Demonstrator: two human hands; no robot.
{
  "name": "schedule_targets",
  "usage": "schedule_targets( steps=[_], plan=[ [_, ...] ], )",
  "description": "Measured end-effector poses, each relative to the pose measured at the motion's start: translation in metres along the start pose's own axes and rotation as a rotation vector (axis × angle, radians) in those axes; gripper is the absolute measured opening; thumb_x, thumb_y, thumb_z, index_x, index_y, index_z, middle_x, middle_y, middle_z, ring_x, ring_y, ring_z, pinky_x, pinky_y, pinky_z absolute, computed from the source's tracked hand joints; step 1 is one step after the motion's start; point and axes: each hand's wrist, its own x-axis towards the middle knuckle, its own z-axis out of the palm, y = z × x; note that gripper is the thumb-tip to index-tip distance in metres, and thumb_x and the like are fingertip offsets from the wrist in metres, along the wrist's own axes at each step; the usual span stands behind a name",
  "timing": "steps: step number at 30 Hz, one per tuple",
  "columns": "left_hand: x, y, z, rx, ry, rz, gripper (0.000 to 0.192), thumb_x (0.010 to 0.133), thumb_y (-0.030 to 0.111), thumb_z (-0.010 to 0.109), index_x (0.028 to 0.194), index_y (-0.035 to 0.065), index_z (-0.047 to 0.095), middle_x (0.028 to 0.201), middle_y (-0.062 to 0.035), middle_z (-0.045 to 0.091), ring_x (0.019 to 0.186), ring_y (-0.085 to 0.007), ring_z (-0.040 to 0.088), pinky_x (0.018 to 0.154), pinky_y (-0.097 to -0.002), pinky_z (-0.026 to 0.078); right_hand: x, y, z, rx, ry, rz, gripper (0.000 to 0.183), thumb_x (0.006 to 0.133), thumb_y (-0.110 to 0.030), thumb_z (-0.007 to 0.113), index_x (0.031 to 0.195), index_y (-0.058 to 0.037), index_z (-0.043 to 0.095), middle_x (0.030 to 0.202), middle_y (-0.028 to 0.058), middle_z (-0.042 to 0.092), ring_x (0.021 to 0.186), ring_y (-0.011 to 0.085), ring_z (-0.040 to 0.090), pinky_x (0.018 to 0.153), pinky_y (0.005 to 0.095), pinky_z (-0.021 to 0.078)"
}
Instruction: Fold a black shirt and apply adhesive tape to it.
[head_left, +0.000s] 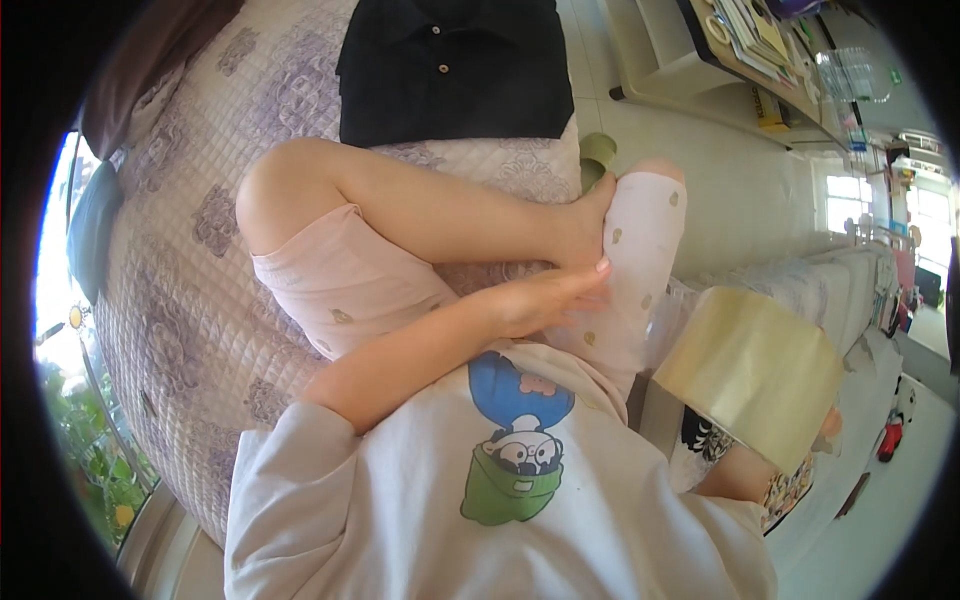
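Observation:
My left hand (551, 300) lies across my lap, its fingers apart and slightly blurred near the patterned trouser leg (646, 247), with nothing seen in it. My right forearm runs behind a pale gold box or panel (754, 371) at the right; my right hand is out of view there. Clear plastic (664, 319) shows at the left edge of the gold thing. Beyond my crossed legs, a black garment with buttons (454, 82) lies flat and neatly folded on the quilted bedspread (285, 90).
A desk (675, 67) with papers and a roll of tape (718, 30) stands at the upper right. Green slippers (598, 154) are on the tiled floor by the bed's edge. A window with plants outside (90, 450) is at the left, near a blue-grey cloth (95, 232).

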Motion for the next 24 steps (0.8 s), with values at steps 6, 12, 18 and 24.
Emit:
schedule_targets(
  steps=[6,12,18,24],
  plan=[
    [0.041,-0.034,0.038,-0.37,-0.411,-0.113,0.086,0.086,0.067,0.044,0.142,0.0036,0.029,0.14,-0.015,0.04,0.131,-0.0262,0.037,0.105,-0.0463,0.032,-0.026,-0.012,-0.036,-0.095,0.209,-0.04,0.042,0.075,-0.026,0.069,0.097,0.0035,0.049,0.083,0.0143,0.061,0.075,0.0204,0.061,0.067,0.035,0.0503],
    [0.036,-0.035,0.054,-0.437,-0.323,-0.04,0.061,0.085,0.051,0.062,0.125,0.0064,0.05,0.119,-0.0049,0.057,0.116,-0.0157,0.049,0.095,-0.0441,0.04,-0.045,-0.01,-0.062,-0.156,0.346,-0.044,0.042,0.075,-0.029,0.069,0.096,0.0029,0.05,0.083,0.0135,0.061,0.074,0.0192,0.061,0.066,0.0339,0.0503],
    [-0.01,0.001,0.043,-0.381,0.103,0.238,0.033,0.087,0.03,0.067,0.108,0.005,0.062,0.104,-0.0033,0.065,0.095,-0.0116,0.058,0.084,-0.0289,0.045,-0.055,-0.009,-0.08,-0.179,0.416,-0.043,0.042,0.076,-0.032,0.068,0.094,0.0023,0.05,0.082,0.0127,0.062,0.073,0.0181,0.061,0.065,0.0327,0.0502],
    [-0.066,0.031,0.016,0.131,0.577,0.549,0.027,0.091,0.026,0.063,0.09,-0.0011,0.064,0.083,-0.0043,0.067,0.073,-0.008,0.059,0.065,-0.0234,0.046,-0.056,-0.004,-0.075,-0.19,0.431,0.01,0.043,0.077,-0.035,0.067,0.093,0.0017,0.051,0.081,0.0118,0.062,0.071,0.0169,0.061,0.064,0.0316,0.0502]
  ],
)
